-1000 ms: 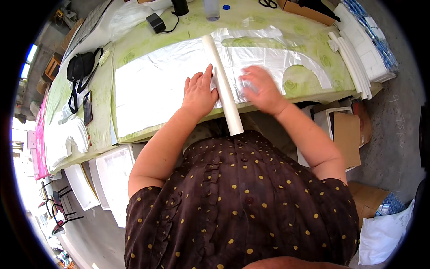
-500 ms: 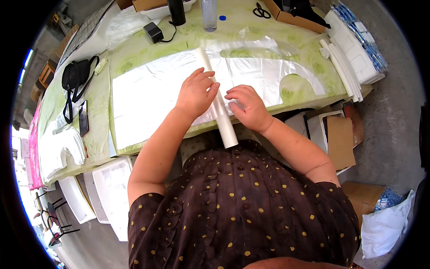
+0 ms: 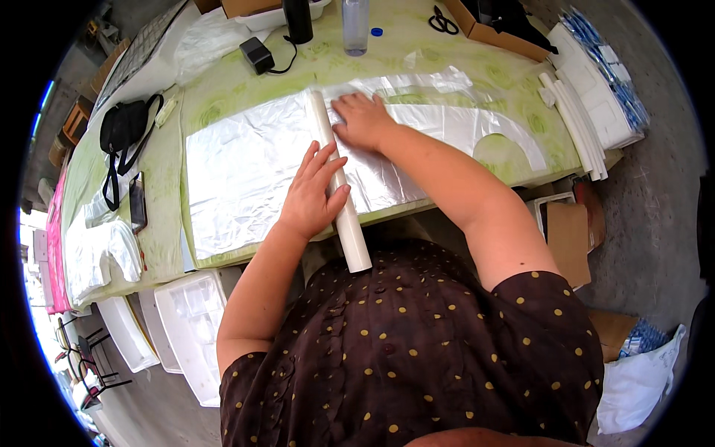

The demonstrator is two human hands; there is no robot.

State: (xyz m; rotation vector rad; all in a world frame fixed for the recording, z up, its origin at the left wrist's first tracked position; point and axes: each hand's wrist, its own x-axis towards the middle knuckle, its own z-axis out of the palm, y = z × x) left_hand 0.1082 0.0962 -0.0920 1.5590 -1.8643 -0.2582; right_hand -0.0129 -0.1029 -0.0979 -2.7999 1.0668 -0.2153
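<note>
A long white tube (image 3: 337,179) lies across a stack of thin white plastic sheets (image 3: 246,171) on a green table (image 3: 246,86). My left hand (image 3: 313,192) rests flat over the tube near its middle, fingers spread. Farther along, my right hand (image 3: 365,119) presses palm-down on the plastic just right of the tube's far end. The near end of the tube sticks out past the table edge toward my body. Right of the tube, the plastic (image 3: 462,127) shows a curved cut-out.
A black bag (image 3: 123,130) and a phone (image 3: 138,201) lie at the left. At the back stand a black adapter (image 3: 257,56), a dark bottle (image 3: 299,18), a clear bottle (image 3: 356,26) and scissors (image 3: 443,22). White stacks (image 3: 596,104) sit at the right; bins (image 3: 190,328) stand below.
My right hand slid away from me along the plastic to the tube's far end. My left hand shifted onto the tube itself. The view moved closer to the table.
</note>
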